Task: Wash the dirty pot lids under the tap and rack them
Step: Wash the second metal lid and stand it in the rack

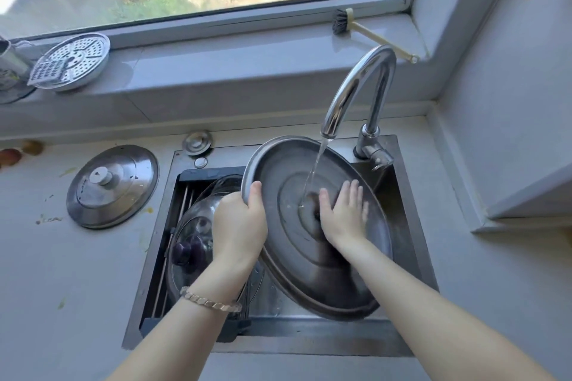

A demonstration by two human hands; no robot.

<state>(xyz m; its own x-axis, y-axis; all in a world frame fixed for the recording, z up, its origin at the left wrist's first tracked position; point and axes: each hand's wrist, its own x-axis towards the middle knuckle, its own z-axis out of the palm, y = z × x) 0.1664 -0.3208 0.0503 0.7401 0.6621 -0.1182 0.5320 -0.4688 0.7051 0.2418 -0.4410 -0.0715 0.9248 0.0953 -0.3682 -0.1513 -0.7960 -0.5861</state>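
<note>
Gripping the steel pot lid (297,244) by its rim with our left hand (238,223), we tilt it over the sink (411,226) under the running tap (356,93), our right hand (343,213) spread flat on its inner face.

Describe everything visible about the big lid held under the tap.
The big lid is round, looks like steel, with raised rings. It is tilted over the sink, inner side up. The left hand grips its rim, the right hand lies flat on it. Water from the tap hits its centre.
</note>
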